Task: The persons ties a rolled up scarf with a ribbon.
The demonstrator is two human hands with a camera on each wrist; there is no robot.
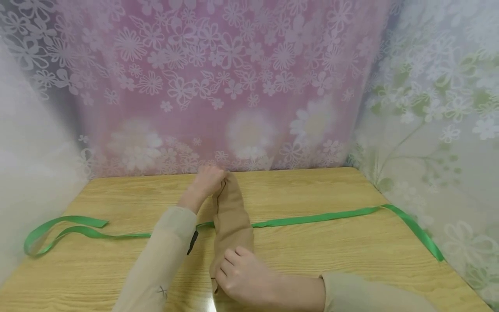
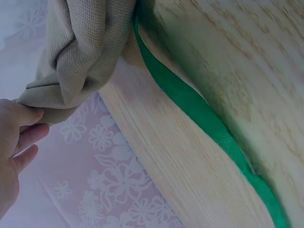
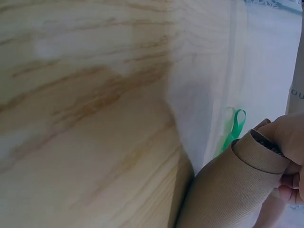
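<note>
A roll of brown woven cloth [image 1: 233, 216] lies lengthwise in front of me, across a green ribbon [image 1: 312, 219] that passes under its middle. My left hand [image 1: 207, 181] pinches the far end of the roll between thumb and fingers. In the left wrist view that end hangs in folds from the fingertips [image 2: 34, 115], past the table's edge. At the near end my right hand [image 1: 249, 277] grips the roll's edge. The right wrist view shows the rolled end [image 3: 259, 154] with a dark inside, its rim held by curled fingers.
The ribbon's left part loops back on itself, and its right tail bends toward the near right edge of the wooden table [image 1: 312, 260]. Flowered curtains [image 1: 234, 86] hang behind and beside the table. A small black strip [image 1: 192, 242] shows beside my left sleeve.
</note>
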